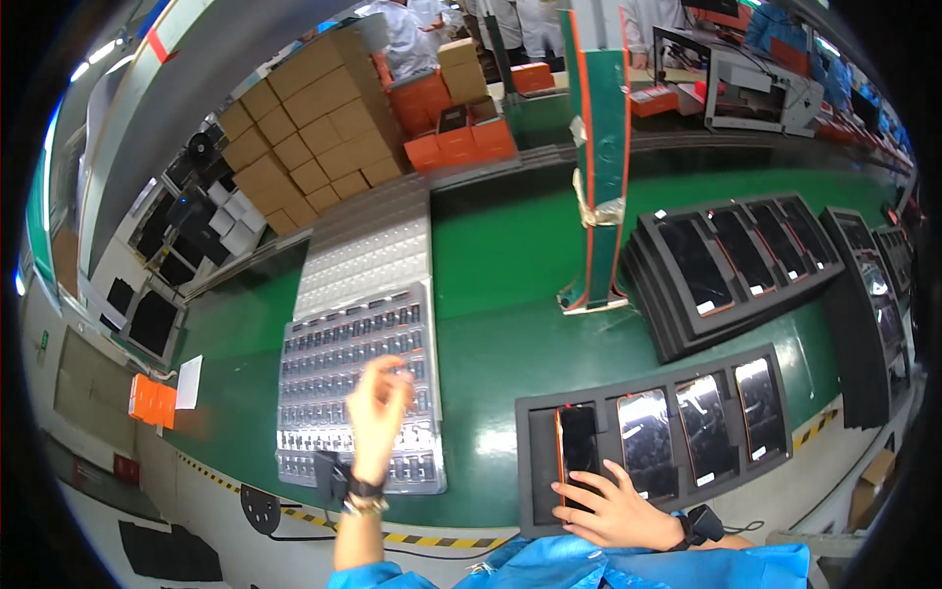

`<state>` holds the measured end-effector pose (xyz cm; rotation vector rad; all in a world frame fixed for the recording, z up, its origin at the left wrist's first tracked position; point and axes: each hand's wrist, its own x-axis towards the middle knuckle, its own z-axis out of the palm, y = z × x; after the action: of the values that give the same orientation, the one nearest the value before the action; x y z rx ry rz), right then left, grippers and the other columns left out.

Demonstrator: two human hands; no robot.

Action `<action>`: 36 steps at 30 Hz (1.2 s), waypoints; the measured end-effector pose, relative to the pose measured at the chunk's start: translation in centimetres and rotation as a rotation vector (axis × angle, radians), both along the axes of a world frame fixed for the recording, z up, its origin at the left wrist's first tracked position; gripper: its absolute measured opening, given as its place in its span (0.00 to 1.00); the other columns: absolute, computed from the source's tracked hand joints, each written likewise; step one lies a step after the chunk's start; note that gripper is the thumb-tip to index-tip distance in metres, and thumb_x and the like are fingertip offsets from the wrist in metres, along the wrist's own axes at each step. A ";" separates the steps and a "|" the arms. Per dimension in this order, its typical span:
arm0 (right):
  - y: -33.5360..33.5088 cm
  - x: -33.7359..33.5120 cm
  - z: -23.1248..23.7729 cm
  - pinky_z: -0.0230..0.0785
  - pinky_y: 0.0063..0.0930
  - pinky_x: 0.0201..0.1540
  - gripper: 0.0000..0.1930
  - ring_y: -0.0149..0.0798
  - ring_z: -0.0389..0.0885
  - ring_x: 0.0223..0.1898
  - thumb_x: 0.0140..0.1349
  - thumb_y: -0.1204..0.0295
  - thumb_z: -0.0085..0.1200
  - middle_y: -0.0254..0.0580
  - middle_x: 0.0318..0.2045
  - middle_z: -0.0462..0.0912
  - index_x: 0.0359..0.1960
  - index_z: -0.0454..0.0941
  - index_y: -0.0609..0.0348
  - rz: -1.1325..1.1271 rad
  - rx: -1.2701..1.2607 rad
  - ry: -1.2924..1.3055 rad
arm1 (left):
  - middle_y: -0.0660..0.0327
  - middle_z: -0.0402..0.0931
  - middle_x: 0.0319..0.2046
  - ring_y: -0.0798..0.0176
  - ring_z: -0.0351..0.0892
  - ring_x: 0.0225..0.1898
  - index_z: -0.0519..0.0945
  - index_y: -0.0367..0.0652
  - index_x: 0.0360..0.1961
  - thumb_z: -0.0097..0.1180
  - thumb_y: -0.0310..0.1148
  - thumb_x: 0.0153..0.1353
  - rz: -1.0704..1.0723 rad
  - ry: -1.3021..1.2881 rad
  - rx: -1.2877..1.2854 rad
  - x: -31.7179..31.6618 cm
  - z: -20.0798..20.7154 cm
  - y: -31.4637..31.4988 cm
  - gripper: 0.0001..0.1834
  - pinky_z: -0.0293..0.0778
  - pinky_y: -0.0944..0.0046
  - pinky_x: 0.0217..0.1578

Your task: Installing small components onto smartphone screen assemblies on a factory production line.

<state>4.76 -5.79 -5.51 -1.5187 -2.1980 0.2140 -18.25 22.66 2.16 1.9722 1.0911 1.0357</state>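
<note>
My left hand (378, 412) is held over a clear plastic tray (429, 456) with rows of small dark parts. Its thumb and fingers come together in a pinch; blur hides whatever may be between them. On the right, my right hand (618, 512) lies across the lower part of a smartphone (579, 437) with an orange edge, fingers stretched out and tips near its left side. That phone sits in the leftmost slot of a black foam tray (536, 520). Beside it in the same tray are three more phones, including one (645, 442) with a shiny, film-like front.
Stacked foam trays (677, 329) with more phones stand at the back right. A green post (601, 167) rises from the green table (491, 353). Pale empty trays (365, 236) lie behind the parts tray. Cardboard boxes (319, 128) pile up beyond, near orange boxes (461, 147). People in white stand farther back.
</note>
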 end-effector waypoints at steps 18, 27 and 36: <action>-2.9 1.4 -0.8 0.56 0.60 0.69 0.17 0.50 0.65 0.69 0.62 0.65 0.64 0.41 0.69 0.68 0.51 0.77 0.48 -0.017 0.081 0.184 | 0.65 0.80 0.22 0.78 0.76 0.20 0.80 0.36 0.36 0.62 0.23 0.65 -0.331 -0.206 -0.588 11.8 -4.0 -11.7 0.03 0.70 0.76 0.22; -2.7 1.6 -0.4 0.60 0.59 0.68 0.16 0.50 0.66 0.69 0.63 0.65 0.63 0.43 0.68 0.70 0.51 0.78 0.50 -0.001 0.102 0.191 | 0.65 0.80 0.19 0.77 0.77 0.20 0.80 0.36 0.32 0.64 0.22 0.58 -0.305 -0.003 -0.493 12.7 -2.4 -11.8 0.04 0.71 0.74 0.21; -2.5 1.6 -0.2 0.61 0.56 0.67 0.17 0.51 0.67 0.68 0.62 0.66 0.63 0.44 0.68 0.69 0.52 0.78 0.51 0.027 0.086 0.211 | 0.62 0.80 0.18 0.75 0.79 0.19 0.79 0.35 0.30 0.63 0.24 0.57 -0.333 0.186 -0.350 13.9 -1.0 -11.9 0.04 0.72 0.72 0.21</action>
<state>6.39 -8.34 -5.75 -1.3560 -2.0355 0.2710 -4.37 10.74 1.20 1.9006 0.9221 0.4586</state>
